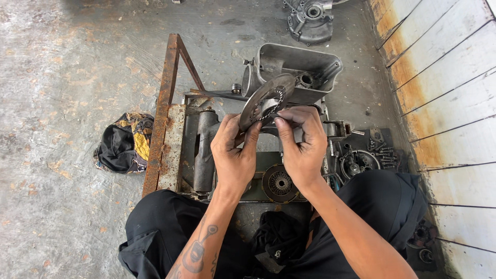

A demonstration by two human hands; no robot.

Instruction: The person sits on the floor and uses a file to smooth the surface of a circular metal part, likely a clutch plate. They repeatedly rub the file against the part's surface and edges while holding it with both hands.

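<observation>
A round metal clutch disc (264, 102) with a toothed inner hole is held up on edge, tilted, above the engine parts. My left hand (233, 152) grips its lower left rim. My right hand (301, 142) pinches its lower right side, thumb near the centre hole. Below my hands lies a second round clutch part (279, 183) with a splined centre, flat on a greasy metal plate. Behind the disc stands an open grey engine casing (299, 70).
A rusty steel frame (166, 103) runs along the left of the engine parts. A dark cap and cloth (124, 143) lie on the concrete floor at left. Another engine cover (310, 20) sits at the top. Bolts and a round part (361, 161) lie right, beside a white wall (449, 103).
</observation>
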